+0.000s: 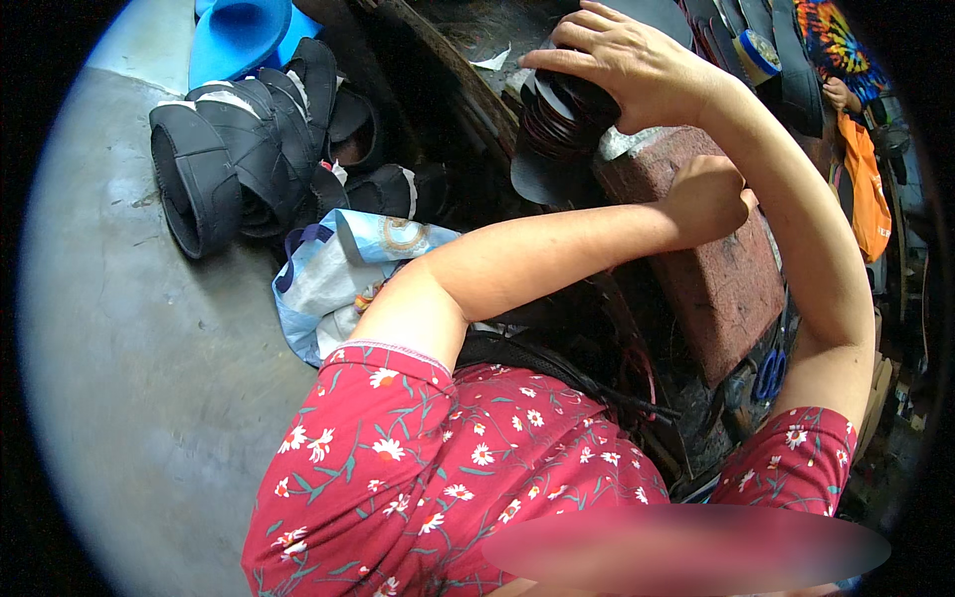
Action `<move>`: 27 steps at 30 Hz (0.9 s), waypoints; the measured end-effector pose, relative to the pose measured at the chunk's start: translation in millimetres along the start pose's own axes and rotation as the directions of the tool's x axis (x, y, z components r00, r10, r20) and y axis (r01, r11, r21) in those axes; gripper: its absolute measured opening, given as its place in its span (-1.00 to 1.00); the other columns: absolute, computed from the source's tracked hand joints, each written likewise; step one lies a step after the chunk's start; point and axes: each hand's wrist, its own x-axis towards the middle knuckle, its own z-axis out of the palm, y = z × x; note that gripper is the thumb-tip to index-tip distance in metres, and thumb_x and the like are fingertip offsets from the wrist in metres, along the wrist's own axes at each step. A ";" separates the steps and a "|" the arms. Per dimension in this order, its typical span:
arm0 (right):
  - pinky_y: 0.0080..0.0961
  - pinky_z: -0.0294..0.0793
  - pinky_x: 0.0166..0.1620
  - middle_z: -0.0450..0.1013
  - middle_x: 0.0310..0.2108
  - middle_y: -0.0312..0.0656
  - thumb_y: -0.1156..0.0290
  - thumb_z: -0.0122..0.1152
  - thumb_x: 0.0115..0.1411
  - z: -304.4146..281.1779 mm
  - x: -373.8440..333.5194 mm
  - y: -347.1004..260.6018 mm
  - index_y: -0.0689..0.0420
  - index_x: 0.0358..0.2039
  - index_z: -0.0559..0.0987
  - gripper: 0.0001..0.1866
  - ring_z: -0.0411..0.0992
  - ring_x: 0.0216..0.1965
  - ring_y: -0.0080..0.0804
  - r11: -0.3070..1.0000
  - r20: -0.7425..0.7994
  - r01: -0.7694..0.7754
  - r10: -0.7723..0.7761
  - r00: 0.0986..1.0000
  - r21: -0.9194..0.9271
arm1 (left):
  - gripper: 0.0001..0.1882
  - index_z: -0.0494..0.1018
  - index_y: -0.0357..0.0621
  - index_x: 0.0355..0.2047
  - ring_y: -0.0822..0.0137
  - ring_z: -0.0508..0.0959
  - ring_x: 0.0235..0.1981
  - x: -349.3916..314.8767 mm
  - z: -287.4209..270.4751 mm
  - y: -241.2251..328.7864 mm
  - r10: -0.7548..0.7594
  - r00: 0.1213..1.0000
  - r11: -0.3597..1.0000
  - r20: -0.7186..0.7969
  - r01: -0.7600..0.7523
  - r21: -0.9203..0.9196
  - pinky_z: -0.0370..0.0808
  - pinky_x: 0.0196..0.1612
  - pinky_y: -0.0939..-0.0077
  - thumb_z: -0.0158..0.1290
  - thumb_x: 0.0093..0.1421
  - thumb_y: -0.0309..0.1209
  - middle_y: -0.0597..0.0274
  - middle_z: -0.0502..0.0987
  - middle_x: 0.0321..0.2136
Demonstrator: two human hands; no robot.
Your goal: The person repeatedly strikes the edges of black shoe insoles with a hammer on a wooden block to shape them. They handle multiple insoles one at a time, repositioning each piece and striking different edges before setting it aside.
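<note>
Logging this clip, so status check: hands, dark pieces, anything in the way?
Right hand spread over stack of dark pieces. Left hand curled over reddish block, palm hidden. Block close beside stack.

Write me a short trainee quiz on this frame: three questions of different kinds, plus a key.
1. Which hand is at the stack of dark, flat pieces?
2. True or false: the left hand is spread wide open.
3. The block by the left hand is mostly: (a) blue, (b) reddish, (c) yellow.

Key: 1. The right hand. 2. False; the left hand is curled. 3. b.
</note>
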 end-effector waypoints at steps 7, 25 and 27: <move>-0.11 0.09 0.31 0.24 0.18 -0.14 0.42 0.53 -0.42 11.4 -11.3 -7.5 -0.19 0.34 0.14 0.21 0.15 0.25 -0.12 0.988 0.135 -0.153 0.152 0.979 0.001 | -0.74 0.57 -0.22 -0.34 -0.15 0.58 -0.25 2.2 -0.2 2.6 -0.058 0.997 0.996 0.050 0.054 0.068 0.46 -0.09 0.02 0.08 0.14 -0.27 -0.14 0.59 -0.37; -0.16 0.30 0.07 0.50 -0.37 -0.20 0.36 0.40 -0.11 -38.7 -25.8 -10.8 0.03 -0.27 0.57 -0.67 0.44 -0.15 -0.19 0.988 0.133 0.033 -0.053 0.990 0.152 | -0.71 0.55 -0.15 -0.30 -0.13 0.59 -0.27 5.8 1.6 5.4 -0.104 0.994 0.995 0.034 0.103 0.008 0.48 -0.10 0.05 0.09 0.14 -0.19 -0.14 0.58 -0.40; -0.16 0.31 0.07 0.51 -0.44 -0.22 0.38 0.37 -0.07 -48.2 -41.1 -20.9 0.02 -0.36 0.56 -0.78 0.49 -0.27 -0.19 0.984 0.237 -0.119 0.085 0.968 0.135 | -0.70 0.55 -0.14 -0.30 -0.11 0.59 -0.27 6.4 1.9 5.1 -0.133 0.990 0.991 0.043 0.132 0.023 0.48 -0.12 0.06 0.10 0.14 -0.17 -0.14 0.58 -0.40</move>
